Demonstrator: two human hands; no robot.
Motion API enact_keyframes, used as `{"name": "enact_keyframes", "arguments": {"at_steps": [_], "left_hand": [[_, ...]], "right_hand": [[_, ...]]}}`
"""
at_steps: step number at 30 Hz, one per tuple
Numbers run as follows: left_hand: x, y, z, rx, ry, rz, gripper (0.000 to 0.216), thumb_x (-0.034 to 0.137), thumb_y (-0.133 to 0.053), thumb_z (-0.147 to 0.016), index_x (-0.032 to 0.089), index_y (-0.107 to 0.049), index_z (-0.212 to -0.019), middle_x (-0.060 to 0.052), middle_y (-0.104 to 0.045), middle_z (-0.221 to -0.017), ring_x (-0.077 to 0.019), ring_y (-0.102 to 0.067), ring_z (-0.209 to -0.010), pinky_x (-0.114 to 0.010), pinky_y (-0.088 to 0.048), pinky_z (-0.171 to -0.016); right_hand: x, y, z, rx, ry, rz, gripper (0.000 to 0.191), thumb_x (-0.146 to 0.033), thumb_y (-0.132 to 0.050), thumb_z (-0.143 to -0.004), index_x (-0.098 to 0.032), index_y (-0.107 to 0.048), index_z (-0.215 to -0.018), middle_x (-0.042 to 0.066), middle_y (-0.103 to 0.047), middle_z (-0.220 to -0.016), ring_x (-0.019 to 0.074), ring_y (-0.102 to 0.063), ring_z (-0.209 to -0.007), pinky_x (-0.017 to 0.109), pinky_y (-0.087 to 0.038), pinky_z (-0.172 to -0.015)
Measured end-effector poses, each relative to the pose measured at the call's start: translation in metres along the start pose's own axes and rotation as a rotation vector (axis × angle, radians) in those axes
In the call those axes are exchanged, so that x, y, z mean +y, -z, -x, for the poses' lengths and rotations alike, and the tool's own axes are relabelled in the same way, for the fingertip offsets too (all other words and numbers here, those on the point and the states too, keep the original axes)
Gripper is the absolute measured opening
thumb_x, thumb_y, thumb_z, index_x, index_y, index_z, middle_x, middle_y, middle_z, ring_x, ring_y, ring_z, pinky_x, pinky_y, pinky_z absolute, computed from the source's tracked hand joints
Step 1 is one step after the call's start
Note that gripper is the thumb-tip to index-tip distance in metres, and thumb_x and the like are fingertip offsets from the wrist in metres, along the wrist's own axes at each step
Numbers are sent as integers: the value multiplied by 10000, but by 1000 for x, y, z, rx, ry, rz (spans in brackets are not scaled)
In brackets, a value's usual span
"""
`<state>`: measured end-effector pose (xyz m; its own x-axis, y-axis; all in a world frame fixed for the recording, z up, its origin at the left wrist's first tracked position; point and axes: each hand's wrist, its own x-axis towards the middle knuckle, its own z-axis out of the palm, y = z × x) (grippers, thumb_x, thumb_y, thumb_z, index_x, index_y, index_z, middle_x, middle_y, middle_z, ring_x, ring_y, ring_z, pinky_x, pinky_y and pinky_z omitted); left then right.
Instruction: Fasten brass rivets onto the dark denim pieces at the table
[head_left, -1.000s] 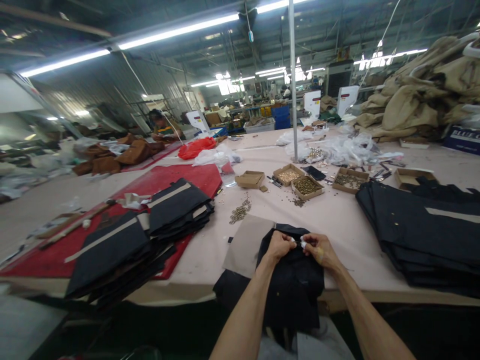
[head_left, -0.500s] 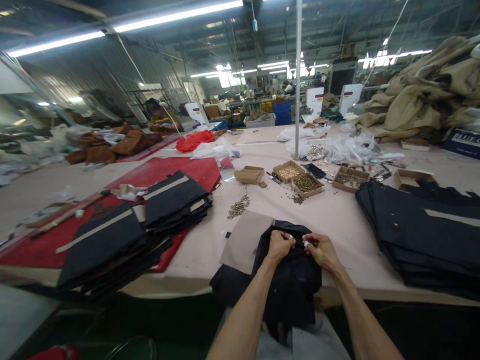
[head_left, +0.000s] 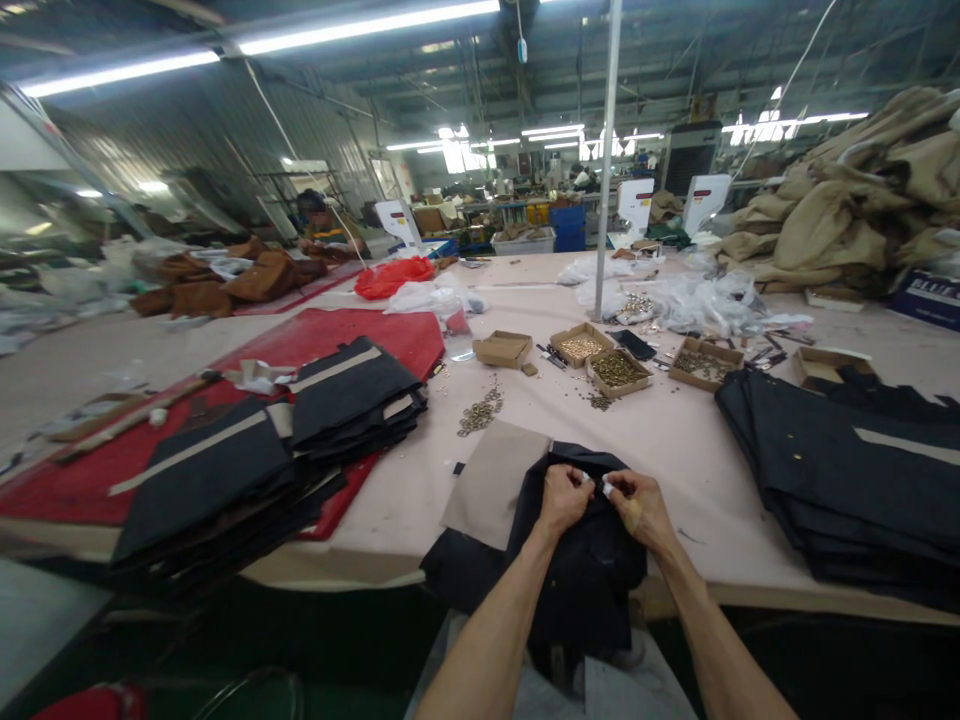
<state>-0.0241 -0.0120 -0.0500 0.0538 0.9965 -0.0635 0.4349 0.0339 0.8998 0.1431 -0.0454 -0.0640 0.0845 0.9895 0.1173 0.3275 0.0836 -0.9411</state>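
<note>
A piece of black fabric [head_left: 581, 575] lies over the near table edge and hangs down toward my lap. My left hand [head_left: 564, 497] and my right hand [head_left: 637, 508] meet at its upper edge, both with fingers pinched on the cloth. White tape covers my fingertips where they meet. Whatever small item sits between the fingers is too small to make out. A grey card [head_left: 496, 480] lies partly under the fabric on its left.
Stacks of black cut pieces lie at left [head_left: 225, 470] on a red mat [head_left: 360, 345] and at right [head_left: 855, 480]. Open cardboard boxes of brass hardware [head_left: 616, 372] and loose rings [head_left: 480, 412] sit mid-table. A metal pole [head_left: 604, 160] stands behind. Tan garments [head_left: 847, 200] are piled far right. Another person [head_left: 322, 235] works far left.
My hands have stayed pinched on the fabric's upper edge. The view has shifted slightly; nothing on the table has moved.
</note>
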Motion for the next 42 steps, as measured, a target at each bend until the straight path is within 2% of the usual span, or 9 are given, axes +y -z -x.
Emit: {"name": "enact_keyframes", "arguments": {"at_steps": [7, 10, 15, 17, 22, 27, 32, 36, 42], "left_hand": [[-6, 0, 3, 56, -62, -35, 127, 251, -664, -729, 128, -676, -759, -62, -702, -681, -142, -630, -605, -226, -427, -569], [-6, 2, 4, 78, -51, -26, 120, 237, -673, -710, 123, -684, -747, -66, -703, -690, -149, -638, -617, -229, -438, -573], [-4, 7, 4, -37, 6, 118, 146, 246, -658, -739, 112, -695, -784, -82, -724, -714, -166, -678, -640, -234, -474, -582], [-5, 9, 3, -46, 0, 108, 145, 234, -663, -729, 110, -704, -792, -81, -727, -726, -164, -676, -648, -230, -471, -579], [-12, 11, 0, -33, -43, 56, 128, 200, -658, -710, 119, -715, -790, -71, -724, -760, -145, -654, -663, -220, -465, -588], [-18, 10, -1, -76, -16, 132, 126, 202, -683, -690, 116, -695, -782, -72, -720, -736, -156, -663, -650, -214, -462, -556], [-21, 12, -2, -154, -19, 188, 121, 145, -656, -682, 102, -702, -785, -65, -718, -710, -147, -669, -634, -204, -474, -563], [-19, 14, -4, -189, 21, 282, 175, 72, -680, -628, 102, -685, -800, -62, -728, -732, -166, -704, -686, -222, -529, -623], [-15, 10, -6, -142, 130, 478, 172, 64, -679, -672, 102, -627, -832, -59, -708, -677, -182, -702, -596, -281, -575, -592]], "right_hand": [[-9, -12, 4, 51, 43, 96, 264, -305, -597, -759, -187, -745, -944, 75, -745, -844, 231, -676, -729, 329, -536, -693], [-13, -7, 7, -42, 51, 17, 280, -308, -626, -755, -185, -735, -982, 73, -732, -873, 214, -661, -722, 310, -535, -667], [-16, 7, 0, -279, 129, -117, 357, -305, -679, -738, -191, -716, -1074, 68, -689, -948, 209, -647, -818, 303, -527, -716], [-17, 8, -4, -267, 149, -87, 277, -330, -674, -762, -199, -731, -998, 61, -678, -915, 207, -631, -817, 310, -511, -733], [-17, -2, -12, -209, 192, 6, 142, -329, -642, -796, -200, -684, -839, 26, -618, -793, 170, -553, -694, 284, -452, -643], [-10, -6, -14, -214, 215, 90, 104, -298, -575, -827, -202, -608, -849, 8, -597, -772, 142, -499, -613, 259, -398, -565], [-6, -9, -18, -134, 247, 103, 74, -260, -594, -770, -197, -609, -804, 21, -629, -770, 168, -570, -692, 275, -459, -647], [-6, -13, -17, -81, 185, 108, 119, -309, -624, -778, -193, -640, -799, 41, -670, -781, 181, -606, -682, 290, -496, -638], [-8, -16, -14, -197, 12, -129, 269, -428, -650, -805, -183, -680, -911, 56, -707, -834, 193, -651, -680, 275, -542, -535]]}}
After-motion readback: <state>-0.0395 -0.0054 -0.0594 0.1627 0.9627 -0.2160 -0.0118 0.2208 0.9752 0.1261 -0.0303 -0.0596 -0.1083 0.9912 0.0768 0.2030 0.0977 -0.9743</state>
